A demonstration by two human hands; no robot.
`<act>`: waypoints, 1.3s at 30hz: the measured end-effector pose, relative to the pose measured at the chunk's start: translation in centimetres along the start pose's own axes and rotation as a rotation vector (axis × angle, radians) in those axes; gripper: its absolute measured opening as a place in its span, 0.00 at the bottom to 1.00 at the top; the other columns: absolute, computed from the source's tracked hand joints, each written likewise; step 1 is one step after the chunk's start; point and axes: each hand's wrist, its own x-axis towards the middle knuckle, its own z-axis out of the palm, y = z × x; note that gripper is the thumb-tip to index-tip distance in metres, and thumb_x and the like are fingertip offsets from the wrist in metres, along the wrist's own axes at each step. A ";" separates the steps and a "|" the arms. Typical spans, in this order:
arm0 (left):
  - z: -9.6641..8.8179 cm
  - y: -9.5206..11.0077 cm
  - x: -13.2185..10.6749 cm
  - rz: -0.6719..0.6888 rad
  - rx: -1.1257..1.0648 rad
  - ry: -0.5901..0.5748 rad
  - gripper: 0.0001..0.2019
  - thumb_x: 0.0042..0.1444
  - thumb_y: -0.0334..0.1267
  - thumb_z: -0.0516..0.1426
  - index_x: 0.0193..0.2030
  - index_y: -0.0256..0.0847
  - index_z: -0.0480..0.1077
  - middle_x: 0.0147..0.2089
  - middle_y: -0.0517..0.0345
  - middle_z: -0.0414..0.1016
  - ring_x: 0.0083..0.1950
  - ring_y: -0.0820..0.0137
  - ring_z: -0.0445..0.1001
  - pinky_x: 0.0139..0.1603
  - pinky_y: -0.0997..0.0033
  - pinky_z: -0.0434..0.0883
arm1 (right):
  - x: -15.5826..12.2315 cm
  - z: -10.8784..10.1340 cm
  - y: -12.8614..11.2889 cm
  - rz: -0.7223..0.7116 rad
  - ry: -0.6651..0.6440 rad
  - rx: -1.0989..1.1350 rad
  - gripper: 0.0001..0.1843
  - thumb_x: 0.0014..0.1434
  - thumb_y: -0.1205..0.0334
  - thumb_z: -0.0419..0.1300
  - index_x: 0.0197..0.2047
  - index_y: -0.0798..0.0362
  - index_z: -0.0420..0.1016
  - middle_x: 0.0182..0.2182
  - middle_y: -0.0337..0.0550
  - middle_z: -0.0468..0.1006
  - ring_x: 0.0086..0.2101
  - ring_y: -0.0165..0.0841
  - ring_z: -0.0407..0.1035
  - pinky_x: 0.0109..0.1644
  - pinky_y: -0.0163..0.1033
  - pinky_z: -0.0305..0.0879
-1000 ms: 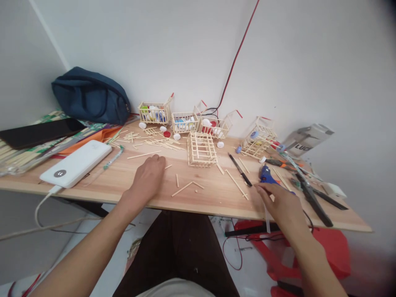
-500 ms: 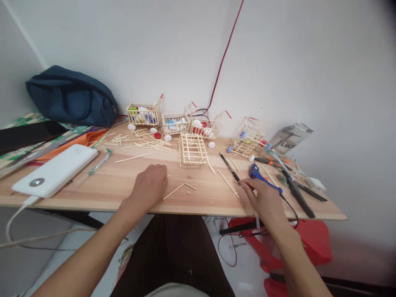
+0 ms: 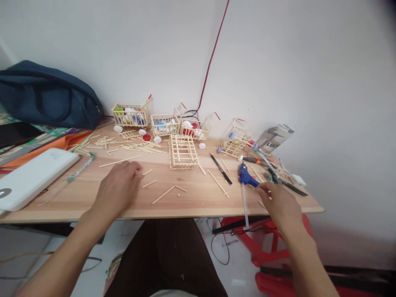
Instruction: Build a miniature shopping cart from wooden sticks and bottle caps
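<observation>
My left hand [image 3: 119,187] lies palm down on the wooden table [image 3: 192,202], fingers loosely stretched and holding nothing. Loose thin sticks [image 3: 149,183] lie just to its right. My right hand [image 3: 280,204] is near the table's right front edge. Its fingers are curled at the handle of a blue glue gun [image 3: 246,177] lying on the table. A white glue stick [image 3: 244,204] juts from the back of the gun past the table edge. A half-built stick cage [image 3: 182,152] stands mid-table, beyond both hands.
Several small stick carts [image 3: 130,114] filled with coloured caps line the wall. Pliers and other tools [image 3: 272,171] lie at the right. A black pen [image 3: 220,168], a white power bank [image 3: 31,177], a dark blue bag [image 3: 46,97] and a red cable [image 3: 213,49] are also there.
The view has swung right. My left hand slid left, away from the V-shaped sticks. My right hand drew back to the right, uncovering the glue gun and its stick.
</observation>
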 end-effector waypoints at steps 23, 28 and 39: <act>0.9 -0.6 0.5 0.019 -0.019 -0.066 0.04 0.57 0.32 0.51 0.33 0.41 0.66 0.39 0.50 0.71 0.45 0.58 0.68 0.44 0.62 0.65 | 3.4 3.1 3.1 -0.149 -0.193 -0.290 0.14 0.60 0.60 0.55 0.44 0.58 0.75 0.39 0.62 0.79 0.42 0.55 0.72 0.45 0.49 0.62; 1.2 -0.5 1.0 0.065 0.026 -0.091 0.07 0.58 0.30 0.47 0.30 0.42 0.61 0.37 0.48 0.70 0.42 0.58 0.68 0.41 0.62 0.63 | 3.9 2.6 2.4 -0.131 -0.238 -0.320 0.11 0.60 0.60 0.56 0.42 0.56 0.74 0.39 0.55 0.79 0.43 0.49 0.71 0.45 0.45 0.61; -0.3 -1.3 0.9 -0.141 -0.288 -0.012 0.09 0.56 0.37 0.50 0.39 0.41 0.70 0.38 0.54 0.78 0.41 0.61 0.73 0.41 0.67 0.63 | 4.3 3.1 1.9 -0.054 -0.298 -0.245 0.12 0.59 0.61 0.54 0.45 0.57 0.68 0.42 0.58 0.78 0.44 0.49 0.72 0.45 0.47 0.62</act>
